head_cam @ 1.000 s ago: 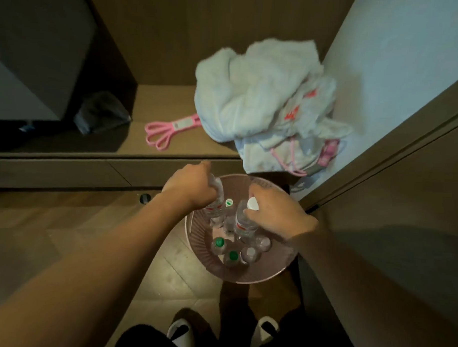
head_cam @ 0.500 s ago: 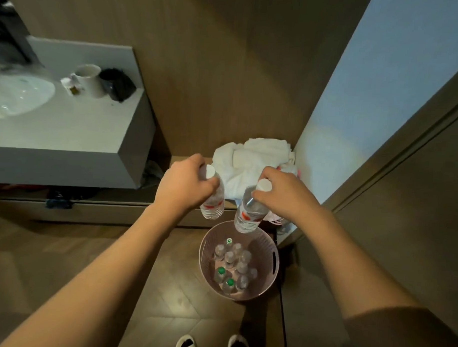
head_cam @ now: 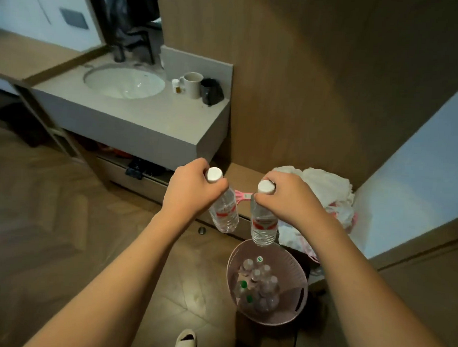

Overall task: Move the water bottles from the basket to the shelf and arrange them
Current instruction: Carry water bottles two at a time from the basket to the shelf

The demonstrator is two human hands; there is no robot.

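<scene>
My left hand (head_cam: 189, 190) grips a clear water bottle (head_cam: 224, 212) with a white cap and red label by its neck. My right hand (head_cam: 289, 200) grips a second, like bottle (head_cam: 263, 225) the same way. Both bottles hang upright in the air above the floor, side by side and apart. Below them a pink round basket (head_cam: 300, 282) stands on the floor with several more bottles (head_cam: 257, 286) inside, some with white caps, some with green. A low wooden shelf (head_cam: 239, 179) runs along the wall behind the held bottles.
A grey vanity counter (head_cam: 156, 129) with a white sink (head_cam: 124, 82), a white mug (head_cam: 191, 85) and a black cup (head_cam: 211, 91) is at upper left. White towels (head_cam: 323, 187) lie piled on the shelf's right end. A pink band (head_cam: 241, 196) lies on the shelf.
Both hands have lifted their bottles higher, well above the basket. My view has risen and swung left, so the sink and counter now show.
</scene>
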